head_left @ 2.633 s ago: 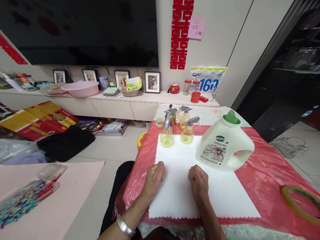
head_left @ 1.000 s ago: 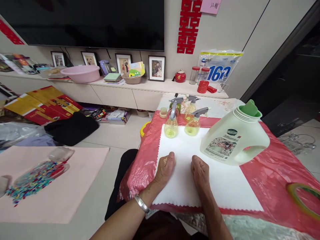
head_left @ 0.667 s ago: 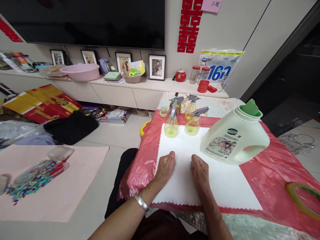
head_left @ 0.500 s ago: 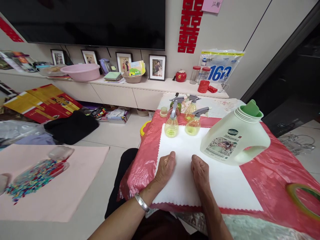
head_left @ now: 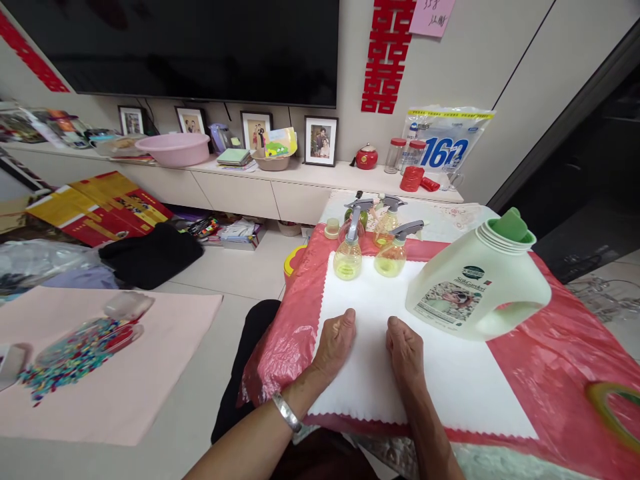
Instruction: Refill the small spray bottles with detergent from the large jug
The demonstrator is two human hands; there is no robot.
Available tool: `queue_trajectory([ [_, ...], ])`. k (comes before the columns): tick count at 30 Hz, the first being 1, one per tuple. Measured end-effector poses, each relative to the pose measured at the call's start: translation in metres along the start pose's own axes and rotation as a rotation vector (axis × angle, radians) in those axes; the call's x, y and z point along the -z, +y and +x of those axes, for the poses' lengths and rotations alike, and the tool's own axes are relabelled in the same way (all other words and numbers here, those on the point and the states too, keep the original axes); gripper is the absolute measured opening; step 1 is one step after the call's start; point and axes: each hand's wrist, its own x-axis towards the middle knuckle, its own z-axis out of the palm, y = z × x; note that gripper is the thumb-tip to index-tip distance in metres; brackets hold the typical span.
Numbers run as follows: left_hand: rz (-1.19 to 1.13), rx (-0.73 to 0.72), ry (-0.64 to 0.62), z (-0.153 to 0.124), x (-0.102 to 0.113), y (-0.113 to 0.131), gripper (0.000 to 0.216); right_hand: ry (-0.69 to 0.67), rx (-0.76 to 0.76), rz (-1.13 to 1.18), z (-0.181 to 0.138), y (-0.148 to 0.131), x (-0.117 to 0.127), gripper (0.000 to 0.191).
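Note:
Both hands rest as loose fists on a white scallop-edged mat (head_left: 373, 373), a small gap apart. My left hand (head_left: 336, 340) is closed with its thumb on top, and nothing shows in it. Likewise closed is my right hand (head_left: 405, 347), near the base of a large pale green detergent jug (head_left: 465, 287) whose mouth holds a green cap (head_left: 511, 225). Beyond the fists stand two clear spray bottles, one on the left (head_left: 347, 260) and one on the right (head_left: 391, 259), each with a little yellowish liquid. Another spray bottle (head_left: 386, 223) stands behind them.
Red plastic sheeting (head_left: 285, 353) covers the table under the mat. A roll of tape (head_left: 607, 407) lies at the right, and a small pale cap (head_left: 331, 228) sits at the far left corner. Colourful small pieces (head_left: 75, 360) lie on a pink sheet (head_left: 150, 373) to the left.
The camera view has shifted slightly, so everything sits a little lower and to the right. Both fists and the bottles keep their places on the table.

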Motion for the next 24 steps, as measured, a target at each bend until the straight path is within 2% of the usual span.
queue_trajectory([
  [11, -0.011, -0.01, -0.014, 0.001, 0.001, -0.005, 0.068, 0.015, 0.003, 0.006, -0.003, -0.006, -0.001, 0.065],
  [15, -0.112, 0.024, 0.009, 0.007, 0.001, 0.002, 0.063, 0.023, 0.027, 0.049, -0.003, -0.003, -0.002, 0.058],
  [19, -0.213, 0.019, 0.153, 0.026, 0.007, 0.019, 0.043, 0.027, 0.107, 0.135, -0.003, 0.005, 0.001, 0.046],
  [22, -0.103, -0.028, 0.32, 0.052, 0.014, 0.03, 0.055, 0.036, 0.163, 0.157, -0.005, 0.008, 0.002, 0.04],
  [24, 0.002, -0.123, 0.381, 0.073, 0.018, 0.035, 0.059, 0.044, 0.186, 0.147, -0.006, 0.007, 0.003, 0.039],
])
